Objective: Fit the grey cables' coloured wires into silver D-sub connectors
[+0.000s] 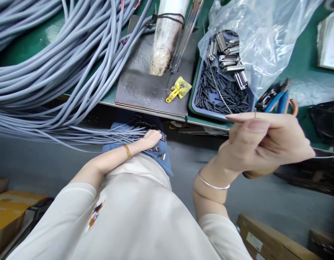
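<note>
Right hand (267,142) pinches thin wire (255,112); left hand (152,138) on grey cables (116,136), grip can't tell. Label (254,242) on carton (275,240) unreadable.

Just one view here, from the wearer's head, pitched steeply down past the shirt (145,209) to the floor (47,159) and forward onto the table (304,86) along the top; the right hand (264,144) looms close to the lens, the left hand (151,139) sits farther off.

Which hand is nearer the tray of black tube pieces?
Right: the right hand is just lower right of the tray; the left hand is farther off, over the lap, lower left.
</note>
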{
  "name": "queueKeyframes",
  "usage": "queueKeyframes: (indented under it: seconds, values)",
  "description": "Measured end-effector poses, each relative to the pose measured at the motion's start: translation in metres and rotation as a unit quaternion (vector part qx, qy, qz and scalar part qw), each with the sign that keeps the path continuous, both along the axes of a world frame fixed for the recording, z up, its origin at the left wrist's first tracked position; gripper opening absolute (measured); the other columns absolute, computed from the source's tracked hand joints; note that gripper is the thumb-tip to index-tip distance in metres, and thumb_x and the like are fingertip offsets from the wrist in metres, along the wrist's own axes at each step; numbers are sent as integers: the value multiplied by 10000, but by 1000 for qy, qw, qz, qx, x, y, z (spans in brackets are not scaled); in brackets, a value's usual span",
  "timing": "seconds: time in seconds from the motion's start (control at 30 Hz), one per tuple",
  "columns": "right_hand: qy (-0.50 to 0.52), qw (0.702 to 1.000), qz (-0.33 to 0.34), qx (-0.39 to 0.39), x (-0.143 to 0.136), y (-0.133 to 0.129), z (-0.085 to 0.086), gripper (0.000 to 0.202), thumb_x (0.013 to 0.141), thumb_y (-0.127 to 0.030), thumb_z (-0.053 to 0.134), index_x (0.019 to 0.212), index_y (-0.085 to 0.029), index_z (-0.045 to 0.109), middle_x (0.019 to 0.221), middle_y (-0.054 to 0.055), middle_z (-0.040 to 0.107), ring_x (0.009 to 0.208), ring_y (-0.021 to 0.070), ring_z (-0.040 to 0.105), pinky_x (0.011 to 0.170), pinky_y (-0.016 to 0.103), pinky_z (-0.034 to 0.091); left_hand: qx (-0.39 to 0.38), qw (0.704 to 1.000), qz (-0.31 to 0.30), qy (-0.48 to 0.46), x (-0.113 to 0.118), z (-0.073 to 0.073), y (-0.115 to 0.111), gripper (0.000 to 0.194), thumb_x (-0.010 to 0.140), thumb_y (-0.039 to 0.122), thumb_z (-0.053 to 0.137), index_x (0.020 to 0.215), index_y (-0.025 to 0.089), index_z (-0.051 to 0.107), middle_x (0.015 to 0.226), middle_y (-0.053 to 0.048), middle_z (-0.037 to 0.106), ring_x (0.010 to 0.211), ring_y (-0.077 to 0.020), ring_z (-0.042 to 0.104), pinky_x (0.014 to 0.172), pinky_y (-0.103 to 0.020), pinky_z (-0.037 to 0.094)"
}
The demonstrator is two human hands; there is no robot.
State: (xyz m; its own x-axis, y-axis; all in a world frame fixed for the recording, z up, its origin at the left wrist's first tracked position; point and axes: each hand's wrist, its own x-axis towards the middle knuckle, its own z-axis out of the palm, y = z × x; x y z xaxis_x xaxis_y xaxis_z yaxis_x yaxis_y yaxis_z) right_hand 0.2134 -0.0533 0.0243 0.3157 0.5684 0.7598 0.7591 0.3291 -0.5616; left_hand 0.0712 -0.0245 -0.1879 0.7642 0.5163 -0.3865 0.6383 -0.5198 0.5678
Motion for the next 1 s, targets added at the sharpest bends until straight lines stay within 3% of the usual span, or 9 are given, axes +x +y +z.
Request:
queueKeyframes:
  seconds: [0.13, 0.2, 0.3, 0.37, 0.4, 0.5, 0.57, 0.73, 1.0]
  values:
    - [-9, 1000, -4, -13, 1, -1, -1, 463, 978, -516, 591, 759, -156, 784, 491, -11, 513, 435, 65, 444, 481, 247, 278, -28, 999, 27, 6, -5, 18, 1, 270, 994, 283, 599, 1176, 102, 681, 1179, -149, 697, 1072, -245, 686, 934, -416, 579]
    - [-13, 1000, -18, -8, 1, -2, -1, 467, 973, -530, 590, 751, -168, 784, 496, -12, 530, 429, 64, 432, 476, 250, 269, -26, 997, 64, -23, -13, 36, 4, 228, 996, 183, 521, 1025, 87, 726, 1048, -165, 726, 1012, -241, 696, 897, -352, 541]
    - [-20, 999, -1, -31, 4, -5, -1, 425, 980, -492, 591, 751, -189, 783, 530, -15, 581, 436, 55, 431, 470, 252, 274, -16, 988, 129, -86, -37, 70, 5, 225, 996, 261, 553, 1009, 114, 723, 1040, -120, 729, 959, -200, 672, 871, -300, 492]
    - [-40, 995, 34, -88, 5, -8, 0, 306, 972, -393, 625, 795, -204, 789, 548, -24, 598, 437, 53, 416, 460, 251, 284, -20, 979, 162, -119, -56, 91, 0, 221, 979, 296, 591, 928, 118, 710, 948, -78, 714, 832, -151, 631, 782, -261, 469]
    - [-56, 989, 56, -125, 5, -9, 1, 229, 959, -341, 649, 837, -214, 793, 556, -30, 605, 438, 56, 415, 455, 249, 295, -28, 972, 187, -142, -63, 100, -4, 224, 966, 320, 612, 914, 122, 703, 909, -57, 701, 757, -129, 594, 713, -246, 448]
    - [-112, 956, 130, -239, 2, -12, 1, 119, 928, -284, 702, 999, -241, 787, 635, -28, 676, 494, 85, 531, 501, 250, 410, -114, 901, 307, -284, -77, 119, -16, 248, 853, 360, 738, 781, 128, 691, 759, -5, 632, 590, -83, 434, 578, -236, 346]
    - [-156, 928, 182, -284, -2, -13, 0, 167, 934, -296, 704, 1078, -244, 769, 748, -9, 751, 593, 109, 645, 581, 253, 494, -135, 874, 342, -319, -80, 125, -20, 260, 816, 362, 761, 726, 132, 677, 695, 15, 584, 566, -75, 389, 557, -236, 308]
    - [-229, 888, 236, -322, -11, -9, -11, 186, 973, -298, 657, 1101, -208, 758, 982, 38, 812, 794, 146, 761, 612, 248, 512, -134, 860, 365, -330, -79, 129, -20, 245, 794, 356, 770, 727, 136, 683, 653, 29, 543, 571, -77, 367, 563, -243, 284]
    - [-272, 863, 235, -355, -13, -3, -22, 196, 996, -288, 609, 1041, -206, 781, 904, 40, 793, 768, 162, 749, 576, 270, 474, -134, 855, 363, -344, -81, 136, -22, 236, 808, 342, 756, 714, 144, 667, 691, 11, 565, 606, -93, 416, 589, -252, 320]
